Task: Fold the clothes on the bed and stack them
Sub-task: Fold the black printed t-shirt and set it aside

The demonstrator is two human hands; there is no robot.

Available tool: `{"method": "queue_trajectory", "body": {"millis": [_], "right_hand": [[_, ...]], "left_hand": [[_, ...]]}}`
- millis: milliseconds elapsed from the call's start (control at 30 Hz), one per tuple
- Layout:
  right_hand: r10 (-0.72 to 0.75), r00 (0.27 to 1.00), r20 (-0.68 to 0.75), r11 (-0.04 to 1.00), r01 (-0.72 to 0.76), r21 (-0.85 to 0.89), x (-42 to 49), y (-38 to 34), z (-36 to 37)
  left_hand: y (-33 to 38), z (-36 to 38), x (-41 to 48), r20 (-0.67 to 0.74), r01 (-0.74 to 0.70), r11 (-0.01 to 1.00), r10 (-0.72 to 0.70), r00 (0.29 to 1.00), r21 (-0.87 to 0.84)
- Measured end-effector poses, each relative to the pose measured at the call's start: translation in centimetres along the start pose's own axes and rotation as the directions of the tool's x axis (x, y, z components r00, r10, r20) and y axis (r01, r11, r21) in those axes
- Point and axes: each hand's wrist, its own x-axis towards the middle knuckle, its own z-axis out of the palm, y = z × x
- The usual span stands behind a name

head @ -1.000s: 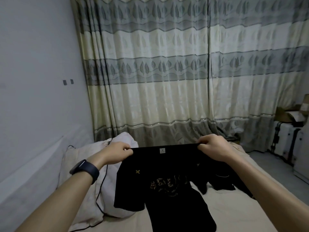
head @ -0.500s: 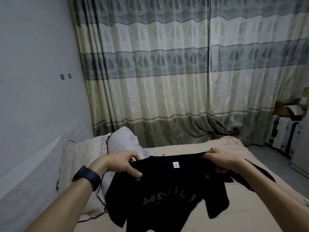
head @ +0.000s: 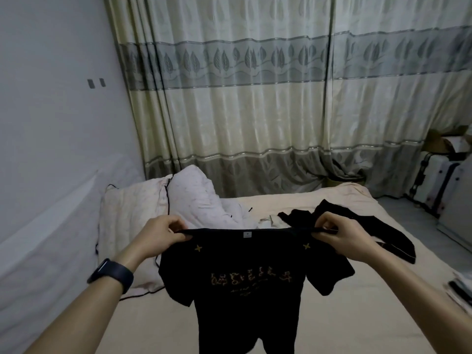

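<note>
Hem of black T-shirt (head: 245, 290) is cut off below.

Black T-shirt (head: 252, 282) with gold print hangs spread above bed (head: 332, 315); second black garment (head: 378, 231) crumpled behind.

Pinched at both shoulders between left hand (head: 163, 233) and right hand (head: 342, 237): shirt (head: 245, 290), hanging below the grip over the bed (head: 344, 328). Left of the grip, pillows (head: 127, 221) on the bed; just behind its right end, second garment (head: 383, 233); farther behind, curtain (head: 255, 123).
</note>
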Motion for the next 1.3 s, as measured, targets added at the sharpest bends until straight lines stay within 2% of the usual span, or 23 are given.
{"method": "queue_trajectory", "body": {"millis": [100,167,233,267,367,467,600,733,767,833,933,1000,1100,1200,1300], "right_hand": [[0.034,0.998,0.047,0.999,-0.034,0.008,-1.0,0.0,1.3],[0.065,0.992,0.105,0.998,-0.064,-0.012,-1.6,-0.2,2.4],[0.065,0.992,0.105,0.998,-0.064,-0.014,-2.1,-0.3,3.5],[0.059,0.996,0.062,0.998,-0.057,-0.024,-2.3,-0.5,3.9],[0.089,0.991,-0.103,0.996,-0.091,-0.008,-2.7,-1.1,5.5],[0.101,0.987,-0.124,0.994,-0.097,0.043,-3.4,-1.2,7.8],[0.167,0.975,-0.145,0.973,-0.140,0.182,-4.4,-1.3,10.3],[0.269,0.941,-0.204,0.962,-0.275,0.000,-5.7,-0.5,12.5],[0.288,0.935,-0.209,0.956,-0.295,0.001,-6.1,-0.3,13.0],[0.328,0.930,-0.168,0.944,-0.327,0.035,-7.2,0.0,13.9],[0.308,0.950,-0.055,0.950,-0.310,-0.033,-9.1,0.4,14.9],[0.291,0.957,0.006,0.954,-0.289,-0.075,-10.6,0.8,15.2],[0.281,0.957,0.078,0.960,-0.279,-0.038,-13.2,1.6,15.0],[0.234,0.967,0.097,0.972,-0.230,-0.048,-15.5,2.9,15.1],[0.200,0.979,0.036,0.980,-0.200,0.001,-17.7,3.8,15.5]], "left_hand": [[-1.6,0.6,-1.1,-0.063,0.014,1.000,-0.015,0.998,-0.020],[-2.0,1.2,-1.7,-0.214,0.002,0.998,-0.017,0.977,-0.070],[-2.6,2.0,-2.1,-0.332,0.010,0.985,-0.068,0.941,-0.174],[-2.9,2.6,-2.4,-0.332,0.024,0.982,-0.086,0.939,-0.186],[-5.3,4.4,-3.3,-0.234,0.049,0.998,-0.060,0.970,-0.049],[-7.8,4.8,-3.9,-0.325,0.045,0.992,-0.081,0.942,-0.119],[-10.3,5.3,-4.5,-0.305,0.053,0.997,-0.070,0.950,-0.064],[-12.3,6.1,-5.4,-0.308,0.044,0.996,-0.019,0.951,0.072],[-12.5,6.5,-5.6,-0.287,0.040,0.995,-0.014,0.958,0.087],[-13.3,7.6,-6.4,-0.197,0.027,0.998,-0.017,0.980,0.049],[-14.8,9.1,-8.1,-0.064,0.013,1.000,-0.014,0.998,-0.021],[-15.7,9.7,-9.7,-0.007,0.082,0.996,-0.082,0.997,-0.027],[-16.6,10.1,-12.8,-0.025,0.215,0.976,-0.216,0.976,-0.029],[-16.3,11.1,-16.6,-0.051,0.282,0.959,-0.282,0.958,-0.017],[-15.0,12.8,-20.5,-0.165,0.301,0.934,-0.333,0.928,-0.194]]}}
